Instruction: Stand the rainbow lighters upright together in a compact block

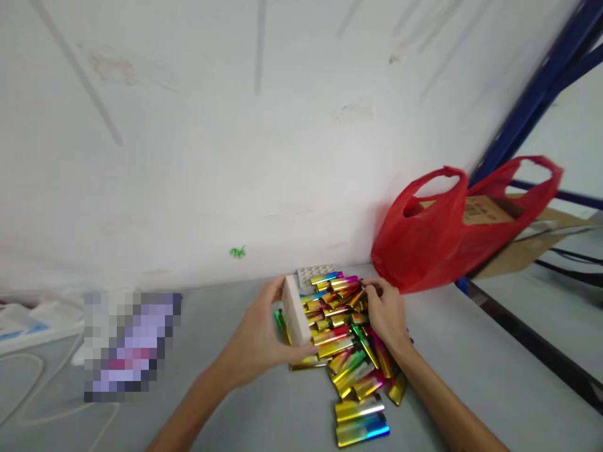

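Note:
My left hand (259, 333) grips a white tray (296, 311) stood up on its long edge, thumb at the near end and fingers at the far end. Right of it spreads a heap of shiny lighters (339, 320) in gold, blended with pink, green, blue and silver. My right hand (386, 307) is at the heap's right side, its fingers pinched on the end of a lighter (358, 300), partly hidden by the fingers. Two lighters lie side by side at the front, the nearer one gold and blue (362, 431). Behind the heap rests a white tray with rows of holes (316, 274).
A red plastic bag (424, 245) with a cardboard box (487, 210) stands at the back right, beside a blue metal frame (518, 107). On the left are a blurred-out purple item (136, 345) and white cables (35, 392). The grey table (221, 414) meets a white wall.

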A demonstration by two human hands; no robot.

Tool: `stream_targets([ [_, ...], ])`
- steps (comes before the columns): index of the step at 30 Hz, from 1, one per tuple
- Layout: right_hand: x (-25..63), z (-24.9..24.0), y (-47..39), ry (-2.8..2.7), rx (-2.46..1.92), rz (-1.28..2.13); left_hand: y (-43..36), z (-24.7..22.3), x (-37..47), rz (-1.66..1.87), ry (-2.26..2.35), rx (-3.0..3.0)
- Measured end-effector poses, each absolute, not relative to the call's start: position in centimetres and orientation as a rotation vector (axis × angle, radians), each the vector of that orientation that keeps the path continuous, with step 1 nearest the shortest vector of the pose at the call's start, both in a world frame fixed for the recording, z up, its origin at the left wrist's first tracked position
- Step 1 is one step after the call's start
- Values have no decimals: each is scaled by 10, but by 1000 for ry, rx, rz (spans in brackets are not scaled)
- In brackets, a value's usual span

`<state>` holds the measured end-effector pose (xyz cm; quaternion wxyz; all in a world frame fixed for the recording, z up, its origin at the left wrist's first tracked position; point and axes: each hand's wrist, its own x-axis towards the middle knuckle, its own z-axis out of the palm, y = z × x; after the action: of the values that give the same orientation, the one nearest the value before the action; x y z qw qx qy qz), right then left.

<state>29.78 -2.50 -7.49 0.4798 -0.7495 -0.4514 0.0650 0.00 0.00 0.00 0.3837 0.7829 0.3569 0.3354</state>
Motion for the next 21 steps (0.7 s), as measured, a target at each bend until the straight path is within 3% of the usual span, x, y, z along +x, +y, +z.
stream_targets([
  [11,308,-74,-26,-978,-1856,144,-2,-38,-75,785,1043,1823],
  [21,332,-60,-22,-954,-1682,347,-11,-48,-90,797,1131,2167],
])
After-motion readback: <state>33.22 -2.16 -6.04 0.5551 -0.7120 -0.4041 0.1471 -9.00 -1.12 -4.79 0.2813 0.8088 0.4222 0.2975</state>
